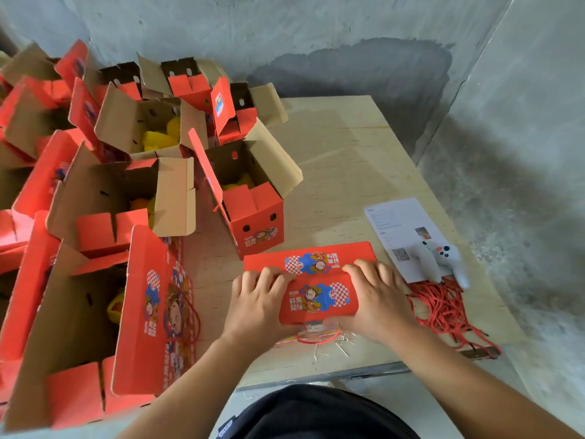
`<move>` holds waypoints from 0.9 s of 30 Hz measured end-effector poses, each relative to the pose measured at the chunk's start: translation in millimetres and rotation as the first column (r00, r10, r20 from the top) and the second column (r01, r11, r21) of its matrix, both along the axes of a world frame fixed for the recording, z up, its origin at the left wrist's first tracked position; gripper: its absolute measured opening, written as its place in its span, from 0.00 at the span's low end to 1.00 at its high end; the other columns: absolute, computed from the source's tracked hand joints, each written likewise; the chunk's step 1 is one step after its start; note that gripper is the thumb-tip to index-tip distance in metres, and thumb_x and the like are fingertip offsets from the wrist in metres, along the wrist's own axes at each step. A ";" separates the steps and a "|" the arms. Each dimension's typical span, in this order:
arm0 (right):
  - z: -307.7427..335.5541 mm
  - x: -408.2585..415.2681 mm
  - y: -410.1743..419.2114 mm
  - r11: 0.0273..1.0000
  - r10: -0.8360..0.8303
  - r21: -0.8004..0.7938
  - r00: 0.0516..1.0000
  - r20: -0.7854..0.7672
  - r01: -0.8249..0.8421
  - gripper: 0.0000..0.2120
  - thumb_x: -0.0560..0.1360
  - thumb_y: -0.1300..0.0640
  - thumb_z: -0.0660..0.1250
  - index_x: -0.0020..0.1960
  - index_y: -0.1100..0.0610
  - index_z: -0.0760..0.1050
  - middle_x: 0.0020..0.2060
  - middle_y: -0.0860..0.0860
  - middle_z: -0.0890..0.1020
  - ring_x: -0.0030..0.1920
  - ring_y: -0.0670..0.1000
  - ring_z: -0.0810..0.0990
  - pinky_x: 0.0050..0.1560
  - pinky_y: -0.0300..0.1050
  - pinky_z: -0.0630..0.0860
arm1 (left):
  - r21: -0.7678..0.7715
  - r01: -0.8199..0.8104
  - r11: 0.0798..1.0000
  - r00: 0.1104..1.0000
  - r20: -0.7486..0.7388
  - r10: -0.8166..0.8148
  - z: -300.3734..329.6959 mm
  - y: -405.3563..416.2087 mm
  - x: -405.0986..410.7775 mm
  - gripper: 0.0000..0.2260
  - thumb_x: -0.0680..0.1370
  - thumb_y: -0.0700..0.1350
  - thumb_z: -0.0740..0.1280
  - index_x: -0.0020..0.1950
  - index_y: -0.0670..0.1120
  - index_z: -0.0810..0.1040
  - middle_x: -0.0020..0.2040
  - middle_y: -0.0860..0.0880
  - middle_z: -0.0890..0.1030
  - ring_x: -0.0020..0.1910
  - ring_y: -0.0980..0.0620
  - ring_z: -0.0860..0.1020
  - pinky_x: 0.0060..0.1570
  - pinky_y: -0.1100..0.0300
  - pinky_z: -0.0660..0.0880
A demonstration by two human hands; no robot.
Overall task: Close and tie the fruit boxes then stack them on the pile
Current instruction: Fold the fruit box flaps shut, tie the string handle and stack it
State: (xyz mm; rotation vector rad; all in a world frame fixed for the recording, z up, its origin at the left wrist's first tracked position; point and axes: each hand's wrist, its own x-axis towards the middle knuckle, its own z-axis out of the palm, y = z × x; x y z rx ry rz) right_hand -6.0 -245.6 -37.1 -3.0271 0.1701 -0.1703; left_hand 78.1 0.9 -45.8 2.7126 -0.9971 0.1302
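- Red fruit box (316, 280): closed, its two printed top flaps folded down and meeting along the centre line; it stands on the plywood tabletop (342, 160) at the near edge, directly in front of the person.
- Left hand (258, 304): fingers spread flat and pressing on the left end of the box top, thumb down along the near side; nothing is pinched.
- Right hand (378, 297): fingers flat on the right end of the same top, thumb low on the near face; whether it holds anything there cannot be told.
- Red cord handle (318, 337): a loop hanging from the near face of the box, between the two wrists.
- Open fruit boxes (250, 198): one stands just behind the closed box, flaps raised, yellow-wrapped fruit inside; many more crowd to the left of it.
- Loose red cords (443, 312): a tangled heap to the right of the closed box.
- White game controller (443, 259): lies on a printed sheet (399, 226), right of the box, touching the cord heap.
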 end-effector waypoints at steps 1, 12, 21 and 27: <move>3.1 1.5 -1.1 1.000 0.011 -0.022 1.000 -0.001 -0.011 0.56 0.56 0.10 0.56 0.65 0.53 0.76 0.58 0.47 0.76 0.57 0.57 0.74 0.60 0.57 0.70 | 0.020 0.005 1.000 1.000 -0.002 -0.005 2.3 -0.6 -0.1 0.43 0.61 0.79 0.69 0.67 0.55 0.73 0.61 0.54 0.74 0.54 0.46 0.74 0.55 0.47 0.71; -1.4 14.1 -7.1 0.997 0.070 0.061 0.964 -0.256 -0.056 0.68 0.57 0.09 0.49 0.83 0.48 0.33 0.81 0.53 0.31 0.81 0.54 0.29 0.80 0.54 0.38 | 0.115 0.027 0.993 0.999 0.020 -0.029 -5.7 -5.8 0.7 0.51 0.69 0.81 0.58 0.83 0.49 0.61 0.81 0.42 0.61 0.80 0.39 0.59 0.81 0.40 0.52; 5.9 36.5 -19.0 0.994 0.075 0.107 0.905 -0.418 -0.033 0.71 0.49 0.07 0.53 0.78 0.37 0.25 0.81 0.49 0.33 0.81 0.55 0.33 0.79 0.60 0.40 | 0.279 0.069 0.958 0.996 -0.074 -0.051 -4.7 -8.1 8.7 0.55 0.69 0.83 0.54 0.85 0.52 0.43 0.85 0.46 0.49 0.84 0.40 0.47 0.81 0.39 0.42; 3.9 30.2 -10.3 0.995 0.035 0.099 0.941 -0.337 -0.001 0.69 0.53 0.08 0.49 0.81 0.44 0.30 0.82 0.51 0.36 0.82 0.56 0.36 0.80 0.59 0.42 | 0.249 0.297 0.922 0.950 0.018 -0.311 -1.1 10.6 35.4 0.43 0.74 0.75 0.60 0.84 0.54 0.60 0.83 0.53 0.60 0.81 0.40 0.62 0.79 0.38 0.56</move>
